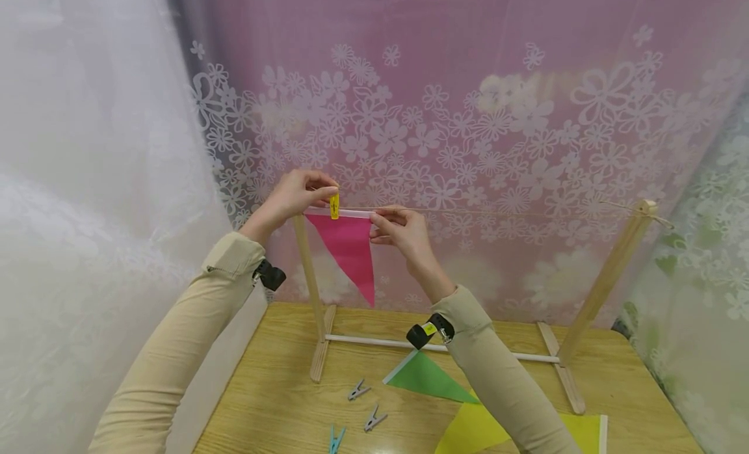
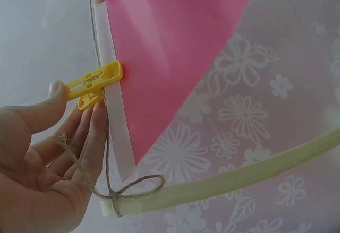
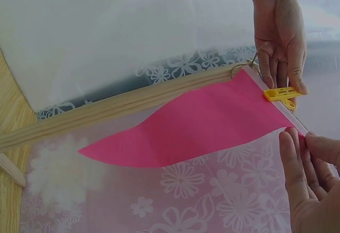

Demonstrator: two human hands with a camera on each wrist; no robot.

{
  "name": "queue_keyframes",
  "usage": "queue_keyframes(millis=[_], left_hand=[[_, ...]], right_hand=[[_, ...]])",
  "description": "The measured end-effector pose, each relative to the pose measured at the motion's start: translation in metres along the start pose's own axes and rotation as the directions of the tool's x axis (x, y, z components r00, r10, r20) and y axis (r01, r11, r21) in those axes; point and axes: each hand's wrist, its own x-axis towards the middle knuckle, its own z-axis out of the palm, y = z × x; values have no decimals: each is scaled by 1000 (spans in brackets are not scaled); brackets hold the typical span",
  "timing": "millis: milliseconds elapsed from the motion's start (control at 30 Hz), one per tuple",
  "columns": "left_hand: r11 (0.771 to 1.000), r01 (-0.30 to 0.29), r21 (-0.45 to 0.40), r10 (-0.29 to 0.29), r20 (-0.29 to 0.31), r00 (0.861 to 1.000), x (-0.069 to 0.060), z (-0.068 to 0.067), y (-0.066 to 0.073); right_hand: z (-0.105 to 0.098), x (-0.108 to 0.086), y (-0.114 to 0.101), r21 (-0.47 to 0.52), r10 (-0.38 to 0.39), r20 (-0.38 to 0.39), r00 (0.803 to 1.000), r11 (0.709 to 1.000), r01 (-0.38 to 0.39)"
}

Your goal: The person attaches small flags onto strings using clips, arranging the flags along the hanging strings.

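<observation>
A pink triangular pennant [image 1: 351, 246] with a white top band hangs along a thin string [image 1: 497, 212] near the left post. My left hand [image 1: 300, 192] pinches a yellow clothespin [image 1: 334, 205] by its handle ends. In the left wrist view the clothespin [image 2: 98, 82] has its jaws over the white band [image 2: 119, 121], with the string running alongside. My right hand [image 1: 404, 236] pinches the pennant's right top corner between thumb and fingers. In the right wrist view the pink cloth [image 3: 202, 121] bends in a loose curve.
A wooden frame has a left post [image 1: 309, 278], a right post [image 1: 605, 278] and a white bottom rod [image 1: 368, 341]. On the table [image 1: 263, 389] lie a green pennant [image 1: 430, 376], yellow cloth [image 1: 474, 428], two grey clothespins [image 1: 374, 417] and a teal clothespin [image 1: 335, 439]. A flowered curtain [image 1: 439, 116] hangs behind.
</observation>
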Motion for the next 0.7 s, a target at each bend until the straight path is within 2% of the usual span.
queue_keyframes(millis=[367,700], left_hand=[[998,7,-65,-3,66,998,-5,-5,-3],[999,-11,-47,15,88,996,-11,-6,-2]], right_hand=[[1,-4,2,-6,6,2,1000,1000,-6],[1,-9,7,-65,23,9,1000,998,-23]])
